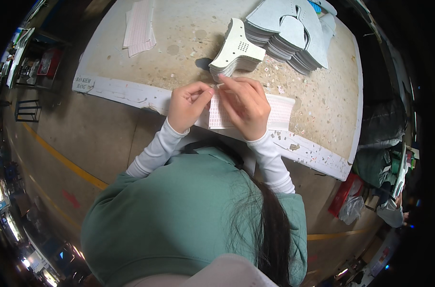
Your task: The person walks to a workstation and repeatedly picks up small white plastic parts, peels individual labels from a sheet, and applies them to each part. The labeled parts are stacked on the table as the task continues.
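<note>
My left hand (189,106) is closed in a pinch at the left edge of a sheet of small printed labels (221,115). Whatever lies between its thumb and finger is too small to make out. Over the same sheet is my right hand (248,105), its fingers apart and the index finger stretched toward the near side of a stack of pale cut pieces (236,50). These pieces are three-armed, with a cluster of punched holes on the top one. The label sheet lies along the table's front edge, partly covered by my right hand.
Taller stacks of grey-blue curved cut pieces (289,31) stand at the back right of the worn table (179,28). More label sheets (140,28) lie at the back left. Paper scraps (294,147) litter the right front. A red crate (344,193) stands on the floor at right.
</note>
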Tool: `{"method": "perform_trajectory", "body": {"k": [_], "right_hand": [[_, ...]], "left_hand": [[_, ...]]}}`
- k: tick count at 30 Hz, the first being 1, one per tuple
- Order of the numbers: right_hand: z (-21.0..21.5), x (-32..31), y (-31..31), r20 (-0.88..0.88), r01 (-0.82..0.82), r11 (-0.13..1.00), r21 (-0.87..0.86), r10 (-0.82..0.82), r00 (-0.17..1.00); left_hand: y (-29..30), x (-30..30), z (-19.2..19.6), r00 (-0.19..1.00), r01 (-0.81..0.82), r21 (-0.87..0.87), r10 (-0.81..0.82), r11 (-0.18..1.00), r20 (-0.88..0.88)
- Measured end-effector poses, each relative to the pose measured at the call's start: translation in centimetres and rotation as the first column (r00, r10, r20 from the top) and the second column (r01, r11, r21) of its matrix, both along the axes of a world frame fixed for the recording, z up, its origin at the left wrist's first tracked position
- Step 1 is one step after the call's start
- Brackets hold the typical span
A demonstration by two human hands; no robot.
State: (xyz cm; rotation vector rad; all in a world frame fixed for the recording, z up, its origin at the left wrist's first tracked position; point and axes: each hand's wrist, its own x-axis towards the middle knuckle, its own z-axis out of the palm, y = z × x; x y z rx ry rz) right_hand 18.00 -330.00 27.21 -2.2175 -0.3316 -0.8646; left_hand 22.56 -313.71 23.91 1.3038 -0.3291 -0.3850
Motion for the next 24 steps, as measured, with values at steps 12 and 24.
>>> {"method": "perform_trajectory", "body": {"k": [12, 24], "right_hand": [[0.1, 0.1, 1.3, 0.033, -0.093, 0.974, 0.206, 0.088, 0.996], [0.8, -0.2, 0.7, -0.182, 0.003, 0.763, 0.647, 0.151, 0.972]], "left_hand": [[0.0, -0.4, 0.2, 1.0, -0.014, 0.035, 0.015, 0.999, -0.027], [1.2, 0.5, -0.7, 0.993, -0.037, 0.286, 0.003, 0.958, 0.118]]}}
